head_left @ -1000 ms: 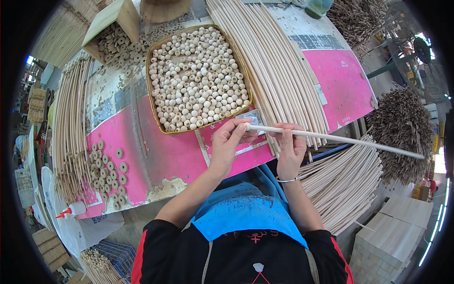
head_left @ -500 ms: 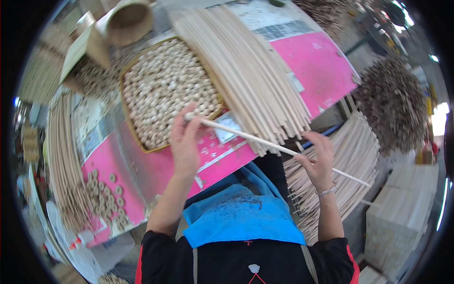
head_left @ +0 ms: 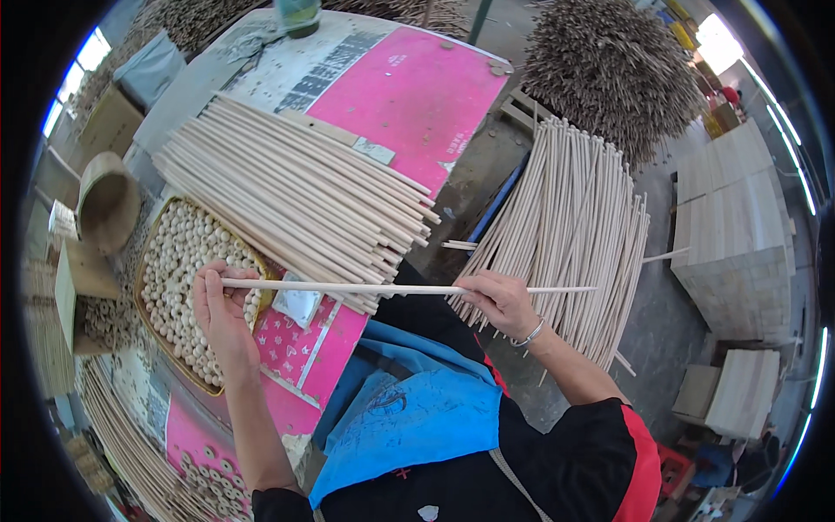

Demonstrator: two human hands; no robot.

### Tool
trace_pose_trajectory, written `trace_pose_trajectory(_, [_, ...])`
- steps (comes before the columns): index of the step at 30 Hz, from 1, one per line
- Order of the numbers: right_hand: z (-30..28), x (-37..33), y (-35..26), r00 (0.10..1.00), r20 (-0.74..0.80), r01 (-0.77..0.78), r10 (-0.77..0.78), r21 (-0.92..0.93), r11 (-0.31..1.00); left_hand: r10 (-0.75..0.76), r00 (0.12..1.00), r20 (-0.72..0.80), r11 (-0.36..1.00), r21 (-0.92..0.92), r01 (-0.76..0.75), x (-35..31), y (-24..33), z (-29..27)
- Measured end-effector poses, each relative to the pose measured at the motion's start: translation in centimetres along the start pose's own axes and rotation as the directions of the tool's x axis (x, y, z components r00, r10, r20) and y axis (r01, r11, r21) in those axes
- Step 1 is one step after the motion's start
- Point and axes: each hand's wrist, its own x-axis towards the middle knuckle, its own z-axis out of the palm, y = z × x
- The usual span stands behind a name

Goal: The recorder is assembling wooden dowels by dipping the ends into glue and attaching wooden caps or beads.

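Note:
I hold one thin pale wooden dowel level in front of me. My right hand grips it past its middle. My left hand pinches its left end, over a flat basket full of small round wooden beads. A big pile of the same dowels lies on the pink-covered table just beyond the held one. A second heap of dowels rests lower down on my right. A blue apron covers my lap.
More beads lie loose on the pink sheet at lower left. A wooden scoop sits left of the basket. Stacked pale wooden boxes stand at the right, a dark bundle of twigs at top right.
My view has swung to the right. The dowel has turned from slanting to level, my left hand has slid down over the bead basket, and my right hand now grips nearer the middle.

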Motion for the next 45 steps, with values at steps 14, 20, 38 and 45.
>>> trace_pose_trajectory(14, [-4.4,-15.4,24.9,0.361,-0.7,-0.778,0.616,0.137,0.613,-0.366,0.874,0.32,0.929,0.175,0.325,-3.6,-4.0,5.0])
trace_pose_trajectory(20, [-14.6,-10.6,32.5,0.524,-0.779,-0.785,0.343,-0.287,0.548,-0.377,0.901,0.213,0.924,0.149,0.352,-4.7,-3.9,2.5])
trace_pose_trajectory(38, [9.6,15.5,-0.3,0.997,-0.017,0.066,-0.071,-0.22,0.973,-0.094,0.99,-0.109,0.91,0.395,0.13,-1.2,-1.7,-8.4])
trace_pose_trajectory(45, [9.0,16.8,0.6,0.965,0.082,-0.261,0.249,0.201,0.944,0.071,0.993,0.09,0.59,0.799,-0.114,3.4,-5.5,-7.3])
